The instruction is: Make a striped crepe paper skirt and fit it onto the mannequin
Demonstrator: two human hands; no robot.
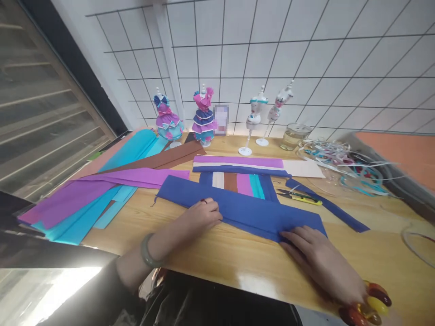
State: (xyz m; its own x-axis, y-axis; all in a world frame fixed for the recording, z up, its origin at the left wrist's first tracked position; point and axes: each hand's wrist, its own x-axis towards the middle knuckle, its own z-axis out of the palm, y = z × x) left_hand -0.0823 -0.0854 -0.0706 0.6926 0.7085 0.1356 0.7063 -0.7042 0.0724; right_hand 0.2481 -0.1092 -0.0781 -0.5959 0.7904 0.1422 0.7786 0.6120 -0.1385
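Observation:
A folded length of dark blue crepe paper [244, 206] lies slantwise across the wooden table in front of me. Along its near edge, left of the middle, my left hand [204, 213] has its fingers curled on the paper. My right hand [307, 246] pinches the same edge near the right end, thumb below and fingers on top. Behind the sheet lie short strips [231, 182] in blue, white, brown, purple and turquoise, partly covered by it. A long purple, white and blue layered strip [238, 164] rests just beyond them.
Yellow-handled thread snips [302, 197] and a narrow blue strip [333, 210] lie at the right. Coloured paper sheets [81, 199] spread leftward. Two dressed mini mannequins [203, 120], two barer ones [253, 117], a glass [295, 136] and tangled scraps [350, 165] stand or lie along the back.

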